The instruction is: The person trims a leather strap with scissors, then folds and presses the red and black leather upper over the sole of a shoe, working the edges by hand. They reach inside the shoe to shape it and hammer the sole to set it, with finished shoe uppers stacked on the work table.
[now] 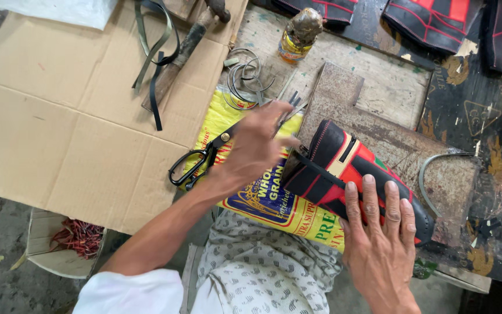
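1. Centrally, a black, red and cream stitched leather pouch (350, 174) lies slantwise, its upper end on a worn brown board (390, 139) and its lower edge over a yellow and blue printed plastic sack (274, 203).
2. Right hand (382, 232): fingers flat and spread, pressing down on the pouch's lower right end; nothing grasped.
3. Left hand (257, 145): blurred, fingers loosely curled, fingertips at the pouch's upper left end; cannot tell whether it grips anything.
4. Black-handled scissors (204, 160) lie on the sack just left of the left hand, partly under it.
5. Flattened brown cardboard (59, 116) covers the desk's left half; dark straps (155, 52) and a rusty tool (184, 49) rest near its top edge.
6. Wire rings (245, 78) and a grimy glue bottle (297, 35) sit toward the desk's top edge.
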Tool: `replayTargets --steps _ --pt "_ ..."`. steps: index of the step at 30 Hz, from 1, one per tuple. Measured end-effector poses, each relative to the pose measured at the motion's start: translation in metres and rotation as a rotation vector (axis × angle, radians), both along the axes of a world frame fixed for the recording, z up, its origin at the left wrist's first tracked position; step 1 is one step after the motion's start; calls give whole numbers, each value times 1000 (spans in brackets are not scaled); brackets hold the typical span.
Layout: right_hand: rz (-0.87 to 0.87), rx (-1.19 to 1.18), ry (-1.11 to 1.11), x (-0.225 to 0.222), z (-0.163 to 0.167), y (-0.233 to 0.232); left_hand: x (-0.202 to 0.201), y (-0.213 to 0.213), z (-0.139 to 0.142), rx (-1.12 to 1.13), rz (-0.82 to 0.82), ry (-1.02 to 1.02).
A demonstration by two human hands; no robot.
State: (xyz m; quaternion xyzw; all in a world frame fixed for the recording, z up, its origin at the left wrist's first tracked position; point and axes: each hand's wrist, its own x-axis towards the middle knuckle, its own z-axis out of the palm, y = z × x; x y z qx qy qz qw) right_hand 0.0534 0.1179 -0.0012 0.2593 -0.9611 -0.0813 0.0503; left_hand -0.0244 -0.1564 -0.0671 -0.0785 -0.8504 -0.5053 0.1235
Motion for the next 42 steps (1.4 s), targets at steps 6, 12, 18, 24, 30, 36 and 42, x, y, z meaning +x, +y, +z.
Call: replayTargets --steps 6,12,18,24,30,36,42 --pt "21 -50 20 0 4 2 105 -77 18 -588 255 -242" --pt "38 -69 35 -1 5 1 123 -74 -8 -780 166 -398" --pt "42 -59 52 0 7 1 80 -106 2 -725 -68 -725" --pt "47 -65 53 0 6 3 97 -127 3 252 -207 -1021" --pt "53 -56 74 -1 5 3 139 -116 18 882 -301 -1095" --pt "52 -49 77 -2 6 2 166 -84 22 846 -189 -934" --pt "53 -93 68 -7 8 1 200 -18 5 320 45 -590"
